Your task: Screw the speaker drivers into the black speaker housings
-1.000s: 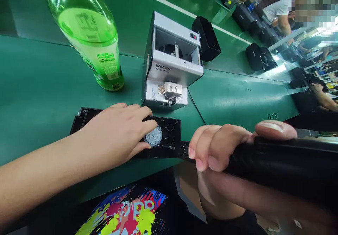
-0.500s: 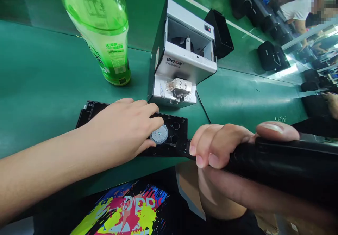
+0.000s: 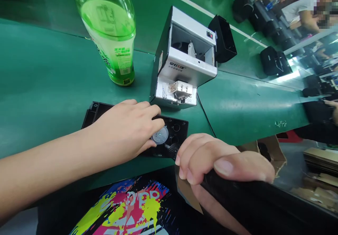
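Note:
My left hand lies over a black plastic housing on the table. Its thumb and index finger close round a round grey disc, which looks like a speaker, set in that housing. The wrist and palm cover the housing's middle. In my right hand is a black electric screwdriver, gripped along its body with the thumb on top. Its tip points left and reaches the housing at the lower right edge of the disc. Whether a screw sits under the tip is too small to tell.
A grey WEIXIN screw feeder stands behind the housing, with a black open box beside it. A green drink bottle stands at the back left. A cable runs along the green table. Co-workers are at the far right.
My right hand has moved left and slightly down with the screwdriver, bringing its tip to the disc's edge. The left hand keeps its hold. The whole view has shifted slightly.

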### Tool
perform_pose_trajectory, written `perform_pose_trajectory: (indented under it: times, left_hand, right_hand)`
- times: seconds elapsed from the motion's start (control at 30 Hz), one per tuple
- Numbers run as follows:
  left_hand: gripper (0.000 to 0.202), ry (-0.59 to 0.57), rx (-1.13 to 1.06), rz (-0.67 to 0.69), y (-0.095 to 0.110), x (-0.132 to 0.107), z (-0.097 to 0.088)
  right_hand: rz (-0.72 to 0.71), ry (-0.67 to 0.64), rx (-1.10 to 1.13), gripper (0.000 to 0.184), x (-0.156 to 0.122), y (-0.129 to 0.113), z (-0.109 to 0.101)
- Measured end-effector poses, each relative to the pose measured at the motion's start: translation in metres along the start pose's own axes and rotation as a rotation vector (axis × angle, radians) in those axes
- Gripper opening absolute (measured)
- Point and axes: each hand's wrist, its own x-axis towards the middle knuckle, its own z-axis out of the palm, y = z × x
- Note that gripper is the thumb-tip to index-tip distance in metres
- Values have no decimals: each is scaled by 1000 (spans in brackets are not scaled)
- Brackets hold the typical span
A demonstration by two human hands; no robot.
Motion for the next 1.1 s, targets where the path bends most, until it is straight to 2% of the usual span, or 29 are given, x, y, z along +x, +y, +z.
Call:
perform_pose_trajectory:
  times: [0.1,0.2,0.4,0.53,0.63,0.73,0.83,0.93,1.03,1.1]
  left_hand:
    - [39,-11,20,11,0,0,-1]
    - [39,8,24,22,0,-2,1]
    - [38,108,8,44,-5,-5,11]
    - [37,140,-2,61,-8,-4,14]
    - [39,126,-11,55,-8,-3,12]
    - [41,121,-21,41,-7,-2,11]
    - [45,148,-24,42,-6,-2,12]
    - [46,240,-43,78,-4,-7,14]
    - [40,395,-12,134,4,-19,18]
    - [43,497,59,173,13,-30,22]
  right_hand:
    - [-46,48,-16,28,0,6,5]
    - [-37,47,-8,12,7,12,7]
    - [-26,55,-11,40,26,12,-2]
    - [-39,77,15,52,18,24,1]
    - [-100,109,91,47,7,32,5]
    - [-128,165,213,61,8,23,-1]
    - [-178,256,234,66,35,1,-19]
    - [-320,280,157,62,81,-13,-27]
    - [-447,345,103,77,124,-8,-14]
    - [-443,327,47,87,139,-1,0]
